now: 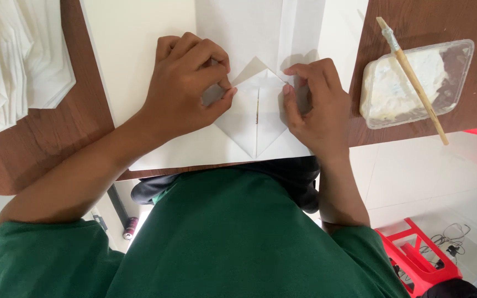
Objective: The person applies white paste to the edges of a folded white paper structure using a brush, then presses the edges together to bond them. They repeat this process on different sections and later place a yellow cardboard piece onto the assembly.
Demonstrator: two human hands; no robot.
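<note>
Folded white paper (256, 118) on table (56, 143), pinched by left hand (186, 88) and right hand (316, 105).

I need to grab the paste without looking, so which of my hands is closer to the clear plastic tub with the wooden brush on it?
Right. Your right hand presses the folded white paper beside the clear plastic tub; your left hand is beyond the fold.

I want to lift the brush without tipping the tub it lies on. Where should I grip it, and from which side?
Probably grip the brush by its bare wooden handle end, which overhangs the near rim of the clear plastic tub above the wooden table. Come from the right, beside the right hand; the bristle end lies at the far side.
</note>
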